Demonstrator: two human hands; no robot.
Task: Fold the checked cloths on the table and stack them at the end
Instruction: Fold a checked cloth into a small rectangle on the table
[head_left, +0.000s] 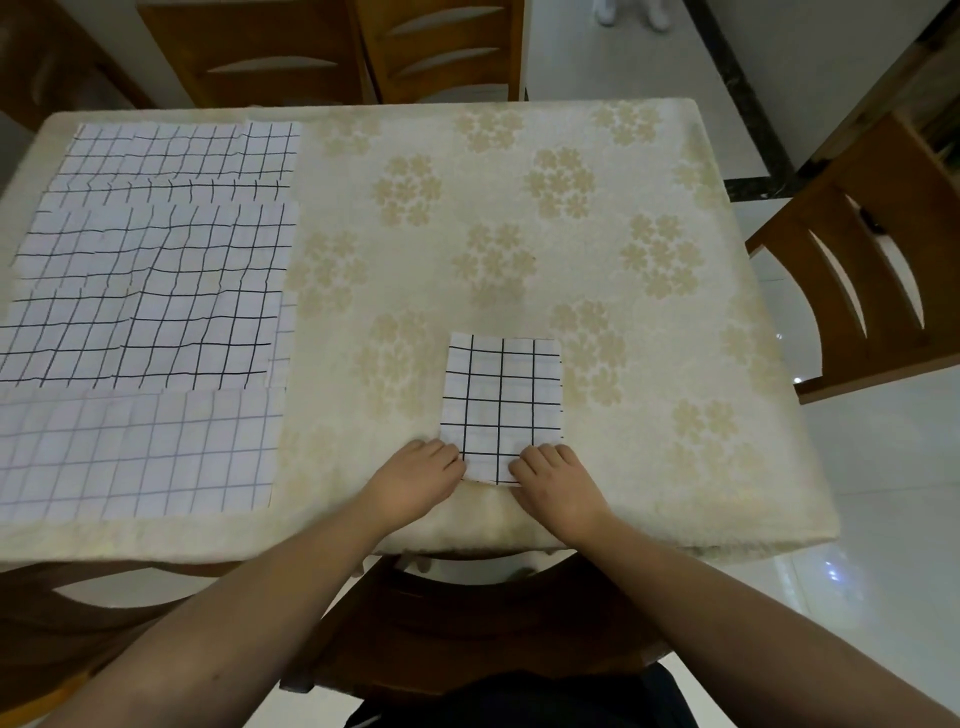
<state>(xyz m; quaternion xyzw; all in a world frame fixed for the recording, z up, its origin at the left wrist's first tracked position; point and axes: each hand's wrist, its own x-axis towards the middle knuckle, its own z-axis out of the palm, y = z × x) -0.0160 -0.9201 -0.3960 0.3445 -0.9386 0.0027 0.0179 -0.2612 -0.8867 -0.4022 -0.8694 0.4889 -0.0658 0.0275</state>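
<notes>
While both hands grasp the near corners of the folded cloth (501, 400), left hand (421, 475) and right hand (558, 480) with fingers curled onto its edge, one more fold seems underway: lifting the near edge away. It lies at the table's (675, 364) near edge, long axis pointing away from the person; unfolded cloths (150, 291) wait left.

Folded cloth (501, 400), lower centre: white w/ black grid. Spread cloths (150, 291), left of frame: same white, black checks; nearest one's lines fainter, grey. Tablecloth (519, 208): cream w/ tan flower clusters. Chairs (857, 270): brown wood. Floor (857, 597), lower right: glossy white.
</notes>
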